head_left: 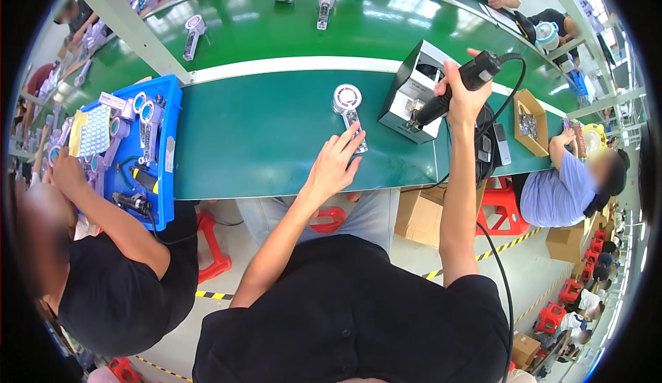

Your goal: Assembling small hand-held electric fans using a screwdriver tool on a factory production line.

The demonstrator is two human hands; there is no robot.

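A small handheld fan [348,100] with a round white-and-lilac head lies on the green bench in front of me. Its handle points toward me, and inner parts show along it. My left hand [332,165] rests at the handle's lower end, fingers stretched and apart. Wrapped in my right hand [465,97] is a black corded electric screwdriver [452,90], tilted with its tip down to the left. That tip meets the small metal fitting on the front of a silver-and-black screw feeder box [396,104]; whether it touches a screw is too small to tell.
A blue tray [169,148] with fan parts stands at the left, where a co-worker's hand [69,170] reaches in. Right of the feeder sits an open cardboard box [543,142] of small parts. More fans [194,35] lie on the green conveyor [255,28] beyond the white rail.
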